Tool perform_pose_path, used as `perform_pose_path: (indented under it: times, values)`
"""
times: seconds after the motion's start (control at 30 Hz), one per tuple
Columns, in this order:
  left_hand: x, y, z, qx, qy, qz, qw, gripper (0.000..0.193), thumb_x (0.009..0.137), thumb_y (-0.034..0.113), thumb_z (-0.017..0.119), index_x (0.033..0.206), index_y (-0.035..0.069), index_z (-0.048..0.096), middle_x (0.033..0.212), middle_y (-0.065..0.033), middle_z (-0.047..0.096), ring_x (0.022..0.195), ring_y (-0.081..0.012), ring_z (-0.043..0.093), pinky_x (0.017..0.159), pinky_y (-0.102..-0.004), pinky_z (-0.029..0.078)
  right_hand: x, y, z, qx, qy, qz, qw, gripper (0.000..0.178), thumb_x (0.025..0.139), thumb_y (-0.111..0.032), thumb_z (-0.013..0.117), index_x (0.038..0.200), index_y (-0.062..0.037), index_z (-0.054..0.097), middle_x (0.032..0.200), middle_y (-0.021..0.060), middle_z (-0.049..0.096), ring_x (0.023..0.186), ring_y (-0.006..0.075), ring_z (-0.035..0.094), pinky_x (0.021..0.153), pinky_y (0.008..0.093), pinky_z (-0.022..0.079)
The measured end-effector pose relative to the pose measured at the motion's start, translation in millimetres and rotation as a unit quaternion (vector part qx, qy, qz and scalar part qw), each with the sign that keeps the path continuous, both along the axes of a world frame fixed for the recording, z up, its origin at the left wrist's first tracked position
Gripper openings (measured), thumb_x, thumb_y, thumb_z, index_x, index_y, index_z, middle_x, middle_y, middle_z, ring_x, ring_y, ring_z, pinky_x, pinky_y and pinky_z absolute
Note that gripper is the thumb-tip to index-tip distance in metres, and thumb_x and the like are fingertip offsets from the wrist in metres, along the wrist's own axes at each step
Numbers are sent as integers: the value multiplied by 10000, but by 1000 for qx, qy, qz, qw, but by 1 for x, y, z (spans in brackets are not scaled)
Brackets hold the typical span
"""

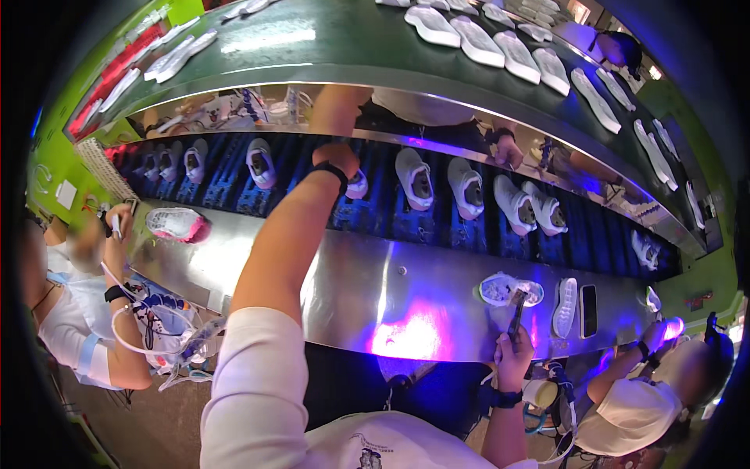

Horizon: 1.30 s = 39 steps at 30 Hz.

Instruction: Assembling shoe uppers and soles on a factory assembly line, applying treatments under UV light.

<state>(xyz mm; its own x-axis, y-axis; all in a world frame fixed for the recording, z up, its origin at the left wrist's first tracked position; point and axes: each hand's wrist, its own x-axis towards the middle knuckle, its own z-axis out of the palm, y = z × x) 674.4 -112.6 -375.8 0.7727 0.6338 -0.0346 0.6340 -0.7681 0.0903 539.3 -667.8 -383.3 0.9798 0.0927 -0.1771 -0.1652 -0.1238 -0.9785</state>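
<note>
My left arm stretches across the metal bench to the dark conveyor. There my left hand is closed at a white shoe, covering most of it; its fingertips are hidden. Low on the right, my right hand grips a dark, slim-handled brush. The brush's tip is over a white, translucent shoe sole lying on the bench. Beside that sole lies another white sole.
White shoes stand in a row along the conveyor. Several soles lie on the green upper belt. A phone and a pink-edged sole rest on the bench. Co-workers sit on both sides.
</note>
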Motion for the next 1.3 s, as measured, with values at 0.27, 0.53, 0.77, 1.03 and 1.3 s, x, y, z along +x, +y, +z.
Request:
perform_pose_path:
  times: [0.27,0.53,0.77,1.03,1.3]
  values:
    - [48,-154,61,-75,-85,-279,954,456,808,334,718,1146,31,673,1186,-217,688,1113,-400,658,924,-493,548,4,-11,-2,17,-29,-17,999,311,951,-5,618,1256,42,582,799,20,609,506,40,487,412,201,370]
    - [117,-252,-9,-236,-73,-36,968,786,818,438,789,1416,47,463,1316,-300,587,1163,-419,646,917,-492,582,10,-10,-3,53,-11,4,999,301,957,-6,636,1249,40,577,772,13,605,505,44,484,426,213,358]
    - [78,-227,-6,-527,-225,-7,819,678,783,263,779,1298,-34,451,1084,-222,667,976,-352,716,679,-502,638,8,-19,-2,114,9,18,993,316,974,-10,614,1285,28,575,788,23,620,487,47,495,421,213,385]
    - [-146,-213,57,-334,-49,-324,884,621,788,207,769,1337,23,544,1059,-132,678,870,-200,691,742,-353,567,5,-33,2,141,27,31,989,313,976,-27,631,1285,7,600,763,-15,609,557,39,516,489,217,409]
    - [-217,-250,65,-37,53,-493,867,817,696,510,830,1362,145,528,1045,-150,636,825,-338,700,702,-448,576,8,-26,35,100,-6,56,993,305,973,-38,632,1274,13,624,783,-15,635,575,29,509,509,199,397]
